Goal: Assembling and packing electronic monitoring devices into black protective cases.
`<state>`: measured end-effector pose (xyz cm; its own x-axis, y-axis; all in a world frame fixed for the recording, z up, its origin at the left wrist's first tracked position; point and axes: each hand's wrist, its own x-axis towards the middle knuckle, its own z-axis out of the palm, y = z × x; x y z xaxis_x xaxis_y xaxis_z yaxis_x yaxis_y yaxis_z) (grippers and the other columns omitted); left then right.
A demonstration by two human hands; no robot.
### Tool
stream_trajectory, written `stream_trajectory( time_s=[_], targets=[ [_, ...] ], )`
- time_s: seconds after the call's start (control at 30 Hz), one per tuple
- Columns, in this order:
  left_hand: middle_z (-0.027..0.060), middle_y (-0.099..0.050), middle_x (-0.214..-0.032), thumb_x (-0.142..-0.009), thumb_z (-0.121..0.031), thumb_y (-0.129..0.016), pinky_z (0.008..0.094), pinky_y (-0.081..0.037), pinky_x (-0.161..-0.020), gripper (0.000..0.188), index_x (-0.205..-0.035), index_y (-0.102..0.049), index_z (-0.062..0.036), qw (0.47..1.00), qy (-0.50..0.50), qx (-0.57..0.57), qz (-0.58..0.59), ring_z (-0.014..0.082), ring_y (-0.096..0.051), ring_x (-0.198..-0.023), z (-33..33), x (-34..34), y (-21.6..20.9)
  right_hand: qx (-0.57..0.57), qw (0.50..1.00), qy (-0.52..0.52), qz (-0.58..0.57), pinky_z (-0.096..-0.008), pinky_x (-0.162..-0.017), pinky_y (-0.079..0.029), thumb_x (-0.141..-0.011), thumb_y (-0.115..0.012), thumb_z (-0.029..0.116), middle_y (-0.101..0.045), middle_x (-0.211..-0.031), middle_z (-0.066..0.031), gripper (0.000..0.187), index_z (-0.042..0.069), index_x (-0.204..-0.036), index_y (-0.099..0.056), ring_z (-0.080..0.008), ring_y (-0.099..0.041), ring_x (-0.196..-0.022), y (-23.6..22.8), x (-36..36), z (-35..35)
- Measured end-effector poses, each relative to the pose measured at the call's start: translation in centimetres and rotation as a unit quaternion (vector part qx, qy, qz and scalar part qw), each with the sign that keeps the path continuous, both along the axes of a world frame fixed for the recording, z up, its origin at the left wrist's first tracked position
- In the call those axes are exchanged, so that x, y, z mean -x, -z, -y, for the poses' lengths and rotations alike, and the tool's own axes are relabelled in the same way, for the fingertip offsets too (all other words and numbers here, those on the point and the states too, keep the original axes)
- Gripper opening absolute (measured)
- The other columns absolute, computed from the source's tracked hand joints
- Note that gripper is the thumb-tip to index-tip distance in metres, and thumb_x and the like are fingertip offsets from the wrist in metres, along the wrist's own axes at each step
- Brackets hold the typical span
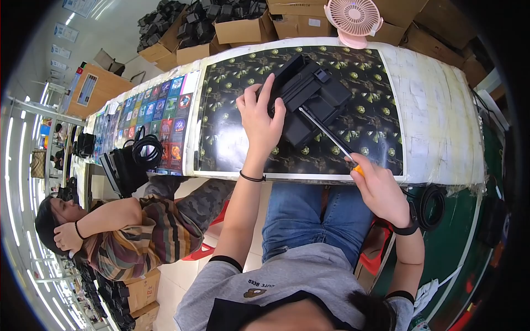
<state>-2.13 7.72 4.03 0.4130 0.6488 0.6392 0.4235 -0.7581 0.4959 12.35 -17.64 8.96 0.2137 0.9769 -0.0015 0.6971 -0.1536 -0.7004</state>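
The left hand (259, 118) gripped the black box (309, 99) on the mat (232, 138), keeping it steady against the tool. The right hand (381, 190) was closed around the screwdriver (328, 135), whose tip met the box.

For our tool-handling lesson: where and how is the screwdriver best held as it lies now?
Grip the screwdriver by its orange handle, at the near end, coming from the right as the right hand does. The thin shaft slants away to the black device, which the left hand steadies.
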Motion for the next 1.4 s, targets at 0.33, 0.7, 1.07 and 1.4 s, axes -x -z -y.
stream_trajectory(
  time_s=[0.33, 0.7, 1.07, 1.4],
  targets=[
    [0.0102, -0.055, -0.114, -0.086, -0.017, -0.063, 0.0386, -0.035, -0.098, 0.048, -0.135, -0.063, -0.0142, 1.000, 0.015, -0.020, 0.004, 0.0286, -0.044, -0.104, -0.4, 0.1, 0.0, 0.009, 0.986, 0.023, 0.167, -0.0446, -0.058, -0.056, -0.098, -0.057, 0.013, -0.066, -0.088, -0.0237, 0.037, -0.001, -0.130, -0.047, -0.0401, -0.067, -0.068, 1.2, 2.1, -0.2],
    [0.0085, -0.056, -0.117, -0.088, -0.017, -0.062, 0.0372, -0.036, -0.100, 0.048, -0.136, -0.062, -0.0143, 0.998, 0.059, -0.022, -0.025, 0.0281, -0.045, -0.106, -1.8, 0.4, 0.1, 0.145, 0.690, -0.017, -0.709, -0.0178, -0.042, -0.033, -0.109, -0.042, 0.027, -0.040, -0.076, 0.0030, 0.037, 0.005, -0.139, -0.044, -0.0023, -0.035, -0.052, 1.1, -0.7, -0.8],
    [0.0082, -0.056, -0.135, -0.085, -0.007, -0.063, 0.0471, -0.034, -0.109, 0.039, -0.120, -0.071, -0.0213, 0.985, 0.101, -0.117, -0.074, 0.0336, -0.046, -0.130, 1.0, -0.9, -3.6, -0.116, 0.471, 0.093, -0.869, -0.0208, -0.043, -0.036, -0.109, -0.039, 0.024, -0.044, -0.078, 0.0017, 0.035, 0.009, -0.140, -0.044, -0.0045, -0.038, -0.051, -4.3, -0.9, 3.4],
    [0.0118, -0.055, -0.137, -0.085, -0.016, -0.068, 0.0459, -0.041, -0.102, 0.029, -0.115, -0.069, -0.0173, 0.978, 0.142, -0.025, -0.148, 0.0327, -0.055, -0.122, 2.3, -1.8, -3.9, -0.335, 0.333, 0.091, -0.877, -0.0217, -0.047, -0.041, -0.108, -0.040, 0.019, -0.043, -0.081, -0.0027, 0.027, 0.003, -0.128, -0.046, -0.0073, -0.042, -0.057, -6.0, -5.6, 6.0]
  ],
)
